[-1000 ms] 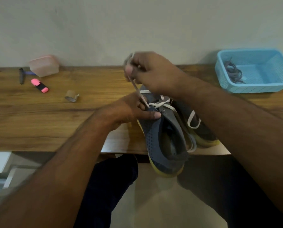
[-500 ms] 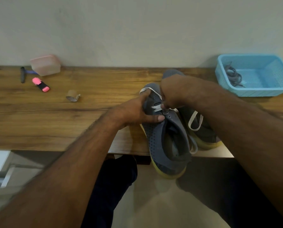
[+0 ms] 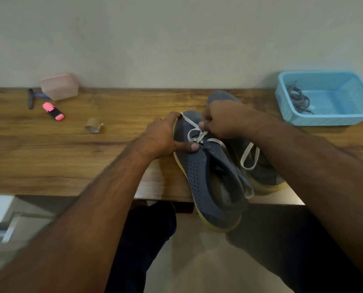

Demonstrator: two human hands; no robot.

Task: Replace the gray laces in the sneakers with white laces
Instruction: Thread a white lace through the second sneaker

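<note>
1. Near sneaker [image 3: 206, 178] lies on the wooden table [image 3: 70, 161], heel hanging over the front edge toward the person, toe pointing to the wall. Second sneaker [image 3: 263, 172] sits just beside it on the right, partly hidden by the right forearm.
2. White lace [image 3: 194, 132] is threaded only through the lowest eyelets of the near sneaker; upper eyelets look empty. Judgement: lacing is at an early stage on this shoe.
3. Left hand [image 3: 165, 138] grasps the near sneaker's left side, thumb pressed on the upper by the eyelet row, fingers wrapped past the toe edge where a lace strand runs out.
4. Right hand [image 3: 220, 119] is closed in a pinch on the white lace just above the eyelets; fingertip detail is hidden, so I can't tell which eyelet it is aiming at.
5. A loose white loop [image 3: 249, 157] lies across the second sneaker; can't tell which shoe it is laced into.
6. Gray laces [image 3: 298, 100] lie bundled in the blue basket [image 3: 324, 120] at the table's right end, well apart from the shoes.
7. Doing the step well, my view: keep the left thumb holding the upper flat so the eyelet stays open, keep the lace flat with no twist, feed the tip through the next eyelet on the opposite side, pull snug, keep both ends even.
8. Risk: overhanging heel could tip the shoe off if the left grip loosens.
</note>
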